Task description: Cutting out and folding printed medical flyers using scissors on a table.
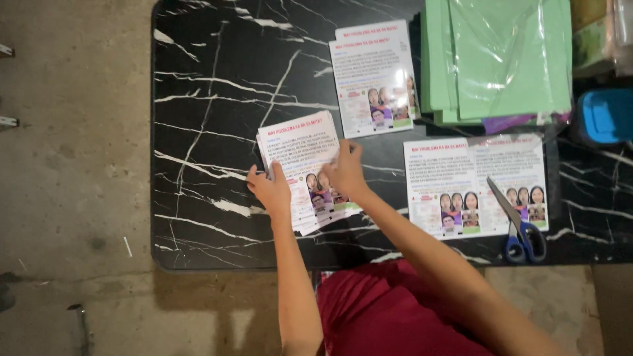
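Nearest the camera, a red garment point(389, 310) fills the lower centre, its lower part cut off by the frame edge. Both forearms reach from it onto a black marble-patterned table point(211, 86). The left hand point(269, 191) lies with fingers flat on the left edge of a stack of leaflets point(297, 148); the right hand point(346, 173) presses with fingers curled on the stack's right side. The stack sits near the table's front, left of centre, fanned at its lower edge. Its long axis runs front to back, tilted slightly, with the heading end away from the person. The hands hide much of its lower half.

To the right lies a wide uncut sheet point(475, 181) bearing two prints side by side, with blue-handled scissors point(517, 227) lying across it, blades pointing away and leftward. Farther back lies a second leaflet pile point(372, 76). Beyond that, green paper in clear wrap point(498, 56) and a blue container point(606, 115), partly cut off. Small print is illegible.
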